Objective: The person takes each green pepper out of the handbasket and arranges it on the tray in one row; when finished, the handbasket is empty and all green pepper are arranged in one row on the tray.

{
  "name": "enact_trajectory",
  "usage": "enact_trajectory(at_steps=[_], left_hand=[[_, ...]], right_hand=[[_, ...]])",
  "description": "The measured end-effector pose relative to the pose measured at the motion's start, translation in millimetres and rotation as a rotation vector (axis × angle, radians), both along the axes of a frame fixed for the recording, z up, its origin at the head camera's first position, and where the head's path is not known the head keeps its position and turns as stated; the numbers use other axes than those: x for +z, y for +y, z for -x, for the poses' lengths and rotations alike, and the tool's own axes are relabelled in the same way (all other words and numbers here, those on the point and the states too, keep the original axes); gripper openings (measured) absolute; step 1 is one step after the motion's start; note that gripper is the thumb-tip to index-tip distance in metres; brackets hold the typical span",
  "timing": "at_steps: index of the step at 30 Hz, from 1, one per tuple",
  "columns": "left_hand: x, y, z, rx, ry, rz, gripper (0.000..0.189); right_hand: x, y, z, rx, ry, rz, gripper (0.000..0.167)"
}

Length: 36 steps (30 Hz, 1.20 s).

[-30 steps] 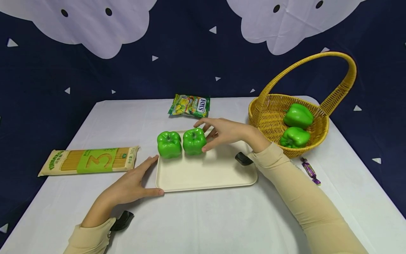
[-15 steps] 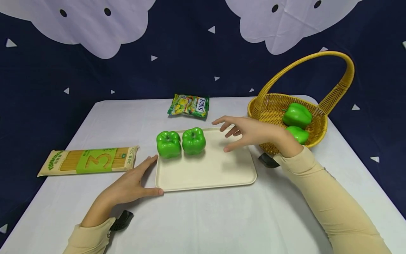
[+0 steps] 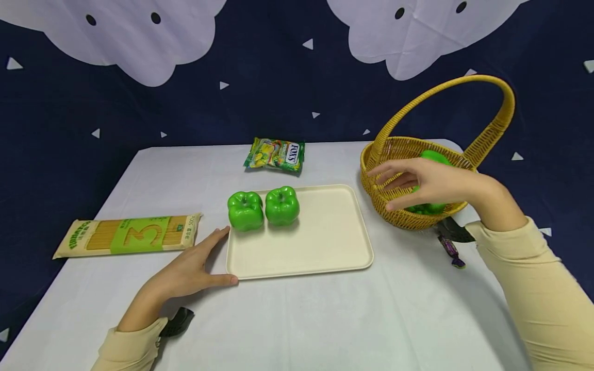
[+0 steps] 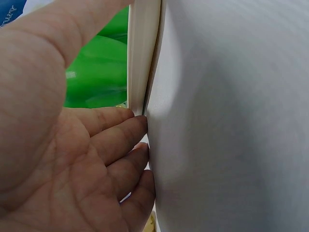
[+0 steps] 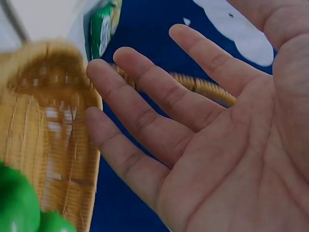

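Observation:
My left hand point(image 3: 185, 275) rests at the left edge of the cream tray point(image 3: 325, 232), thumb at its near corner and fingers along its side. In the left wrist view the fingertips point(image 4: 137, 123) touch the tray's rim. Two green bell peppers point(image 3: 245, 212) stand side by side at the tray's back left. My right hand point(image 3: 433, 180) hovers over the yellow wicker basket point(image 3: 403, 220), fingers spread and holding nothing. Inside the basket are a green bell pepper point(image 3: 436, 155) at the back and another pepper point(image 3: 435, 208) in front, both partly hidden by that hand.
A pack of noodles point(image 3: 139, 234) lies left of the tray. Behind the tray is a green FOX'S candy bag point(image 3: 275, 154). A purple wrapped candy point(image 3: 450, 248) lies in front of the basket, whose tall handle point(image 3: 445, 87) arches above it.
My right hand has left the right-hand pepper on the tray and moved rightward to above the basket. The left hand stays at the tray's edge.

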<state>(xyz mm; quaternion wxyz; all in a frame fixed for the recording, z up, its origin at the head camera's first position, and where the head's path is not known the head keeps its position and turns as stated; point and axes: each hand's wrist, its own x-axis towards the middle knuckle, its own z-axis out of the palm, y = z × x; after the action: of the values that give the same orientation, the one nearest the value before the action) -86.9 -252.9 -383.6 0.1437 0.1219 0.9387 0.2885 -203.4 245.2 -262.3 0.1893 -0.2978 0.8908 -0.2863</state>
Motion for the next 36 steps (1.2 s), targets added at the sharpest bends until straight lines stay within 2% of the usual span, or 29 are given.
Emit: enact_trajectory(at_steps=[9, 18, 26, 36], left_hand=[[0.2, -1.0, -0.3, -0.015, 0.022, -0.007, 0.124], [-0.2, -1.0, -0.1, -0.014, 0.018, 0.002, 0.124], [0.6, 0.9, 0.7, 0.002, -0.007, 0.012, 0.124], [-1.9, -0.5, -0.4, -0.015, 0.028, -0.007, 0.123]], right_hand=[[1.7, 40.2, 3.9, -0.101, 0.005, -0.061, 0.073], [-6.1, 68.4, 13.6, -0.159, 0.019, -0.156, 0.078], [-11.7, 78.0, 17.4, -0.175, -0.023, -0.217, 0.078], [-17.3, 81.0, 24.3, -0.170, -0.118, -0.218, 0.085]])
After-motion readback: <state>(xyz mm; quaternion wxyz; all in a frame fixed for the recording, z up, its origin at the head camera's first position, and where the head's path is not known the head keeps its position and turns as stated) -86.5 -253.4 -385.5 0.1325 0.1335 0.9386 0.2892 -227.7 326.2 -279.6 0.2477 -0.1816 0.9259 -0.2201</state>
